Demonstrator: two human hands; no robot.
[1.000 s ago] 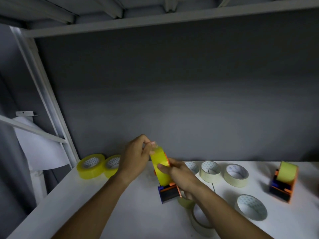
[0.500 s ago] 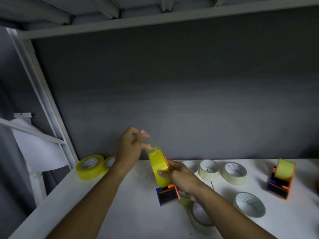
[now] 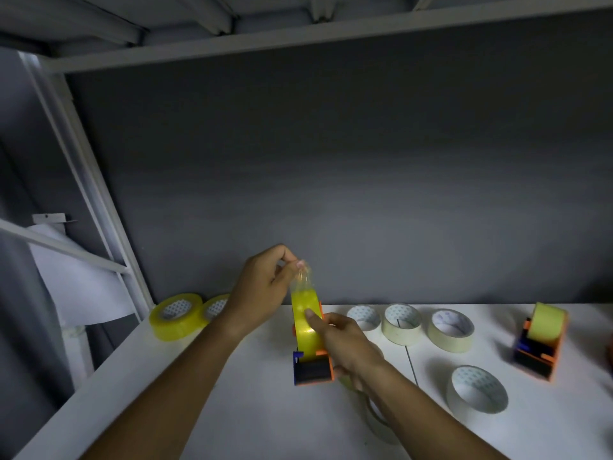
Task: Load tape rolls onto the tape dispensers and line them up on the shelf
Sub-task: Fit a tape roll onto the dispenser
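An orange and dark tape dispenser (image 3: 311, 370) stands on the white shelf (image 3: 252, 413), with a yellow tape roll (image 3: 306, 330) seated upright in it. My right hand (image 3: 345, 343) grips the roll and dispenser from the right, thumb on the roll's face. Above the roll, my left hand (image 3: 265, 287) pinches the clear free end of the tape (image 3: 302, 280), pulled up off the roll. A second dispenser (image 3: 539, 346), loaded with a pale yellow roll, stands at the far right.
Two yellow rolls (image 3: 177, 315) lie flat at the shelf's back left. Several cream rolls (image 3: 401, 323) lie along the back wall and one (image 3: 477, 388) nearer me at right. Another roll shows partly under my right forearm. A white upright post (image 3: 93, 194) bounds the left side.
My left hand has lifted from the top of the roll, drawing a strip of tape upward. My right hand stays on the roll and dispenser.
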